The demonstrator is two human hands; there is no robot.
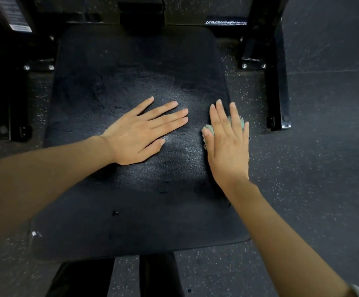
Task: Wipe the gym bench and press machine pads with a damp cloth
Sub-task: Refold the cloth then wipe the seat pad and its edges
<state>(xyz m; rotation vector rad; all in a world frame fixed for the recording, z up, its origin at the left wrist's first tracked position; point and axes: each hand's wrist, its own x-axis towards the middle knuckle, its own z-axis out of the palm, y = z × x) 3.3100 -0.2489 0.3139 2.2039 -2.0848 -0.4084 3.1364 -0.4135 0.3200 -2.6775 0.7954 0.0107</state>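
A black padded seat pad [131, 82] fills the middle of the view, its surface scuffed and shiny under the light. My left hand [140, 133] lies flat on the pad's centre, fingers spread, with nothing in it. My right hand [227, 142] presses flat on a pale green cloth [208, 129] at the pad's right edge. Most of the cloth is hidden under the palm and fingers; only small bits show beside the thumb and between the fingers.
Black steel frame legs [277, 82] stand to the right of the pad and more frame [11, 82] to the left, bolted to a speckled rubber floor [324, 168]. A dark upright part of the machine [142, 16] rises behind the pad. My dark trouser legs [84, 277] show below its front edge.
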